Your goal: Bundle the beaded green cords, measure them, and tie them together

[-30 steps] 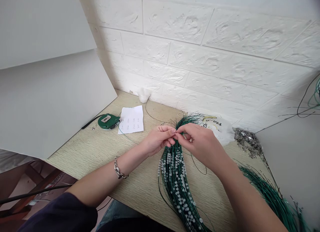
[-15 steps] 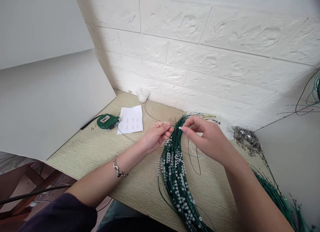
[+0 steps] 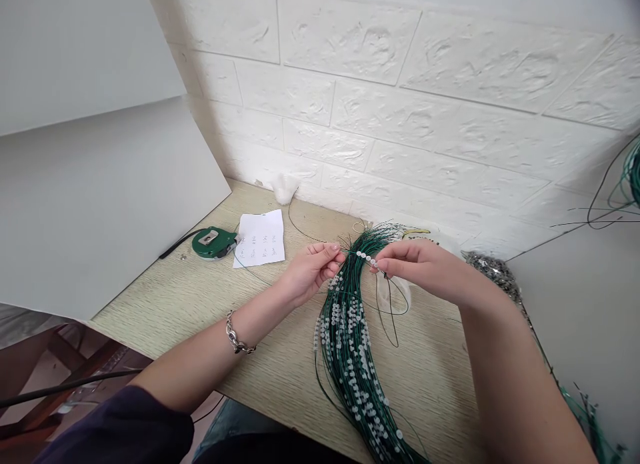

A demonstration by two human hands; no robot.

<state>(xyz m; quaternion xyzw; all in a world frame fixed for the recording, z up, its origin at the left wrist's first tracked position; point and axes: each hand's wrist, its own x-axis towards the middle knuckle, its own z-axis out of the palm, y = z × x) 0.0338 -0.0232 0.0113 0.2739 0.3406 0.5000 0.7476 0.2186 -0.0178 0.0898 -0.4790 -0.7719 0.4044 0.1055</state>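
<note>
My left hand (image 3: 316,267) is closed in a pinch on a thin green wire, left of the bundle's upper end. On that wire sits a short row of small white beads (image 3: 367,258), stretched between my two hands. At the row's right end, the thumb and forefinger of my right hand (image 3: 413,264) pinch the wire and the last beads. Below both hands a thick bundle of green wires (image 3: 356,297) runs across the table, many of them carrying white beads (image 3: 367,377). The wire's loose end loops down beneath my right hand.
A green tape measure (image 3: 214,243) lies left beside a white paper (image 3: 260,237) with handwriting. Behind my right hand are a clear plastic bag (image 3: 445,241) and a dark glittery clump (image 3: 493,271). More green wires (image 3: 593,417) lie at the right. A white brick-patterned wall (image 3: 350,117) stands behind.
My right hand has moved right along the wire, away from my left hand. Several white beads now show in a row between them, where one showed before. My left hand has stayed nearly still.
</note>
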